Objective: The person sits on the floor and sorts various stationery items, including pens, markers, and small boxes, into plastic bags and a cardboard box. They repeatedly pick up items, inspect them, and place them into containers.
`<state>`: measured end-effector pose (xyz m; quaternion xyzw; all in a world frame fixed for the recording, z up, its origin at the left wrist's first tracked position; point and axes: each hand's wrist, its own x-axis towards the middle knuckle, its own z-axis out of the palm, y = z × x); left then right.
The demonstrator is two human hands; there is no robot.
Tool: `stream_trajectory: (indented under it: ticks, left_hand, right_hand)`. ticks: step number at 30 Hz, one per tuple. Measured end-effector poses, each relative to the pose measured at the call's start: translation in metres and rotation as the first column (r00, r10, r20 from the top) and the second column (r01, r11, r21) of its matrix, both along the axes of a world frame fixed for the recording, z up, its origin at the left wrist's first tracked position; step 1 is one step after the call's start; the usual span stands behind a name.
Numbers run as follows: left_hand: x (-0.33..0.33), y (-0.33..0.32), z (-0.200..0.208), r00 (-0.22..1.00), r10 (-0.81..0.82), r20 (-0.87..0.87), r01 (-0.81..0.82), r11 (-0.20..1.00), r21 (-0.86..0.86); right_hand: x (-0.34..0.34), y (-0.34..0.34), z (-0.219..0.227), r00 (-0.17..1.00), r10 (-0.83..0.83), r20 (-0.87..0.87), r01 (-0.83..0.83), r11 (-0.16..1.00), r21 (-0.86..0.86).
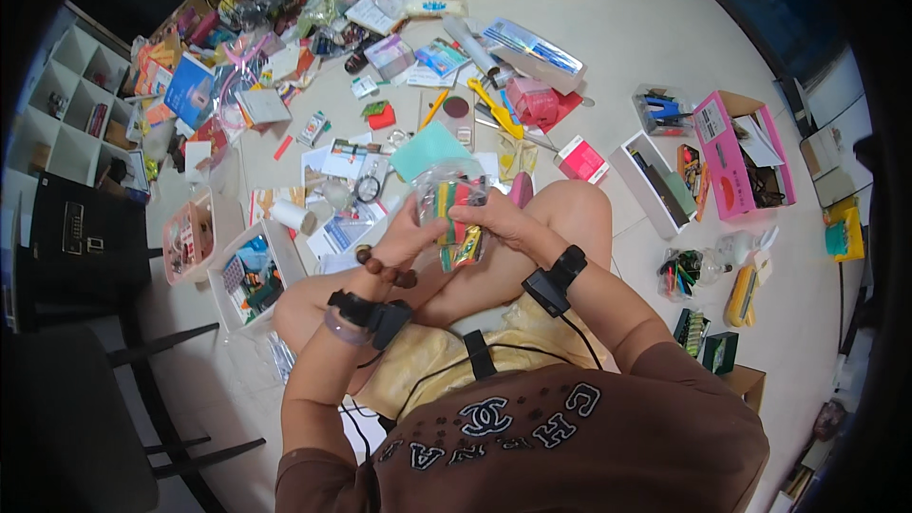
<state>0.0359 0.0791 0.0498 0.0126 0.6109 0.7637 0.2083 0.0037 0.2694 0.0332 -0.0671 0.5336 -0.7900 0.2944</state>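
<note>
A clear plastic bag [453, 195] of red, yellow, green and orange strips is held above my crossed legs. My left hand [410, 234] grips it along its left side, thumb across the front. From the right, my right hand [505, 218] closes on the same bag, its thumb meeting the left one near the middle. What exactly the strips are cannot be made out. Just beyond the bag lies a light green sheet [426, 149], partly covered by it. A magnifying glass [368, 189] rests on papers to the left of the bag.
Mixed clutter spreads over the floor ahead, with yellow scissors [496, 106] and a pink box [581, 161]. At left stand a white bin [283, 261] and a pink basket [171, 261]. On the right are a long white box [657, 218] and a large pink box [771, 199].
</note>
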Motion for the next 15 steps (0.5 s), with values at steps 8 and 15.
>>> stream_trajectory:
  ticks: [8, 15]
  left_hand:
    - [0.003, -0.009, -0.004, 0.990, 0.098, 0.105, -0.117, 0.974, 0.195]
    - [-0.011, -0.067, 0.001, 0.956, 0.236, 0.173, -0.283, 0.898, 0.337]
  right_hand:
    - [-0.017, -0.031, 0.012, 0.978, 0.174, -0.117, -0.105, 0.890, 0.444]
    - [-0.068, -0.037, 0.028, 0.961, 0.252, 0.117, -0.275, 0.926, 0.260]
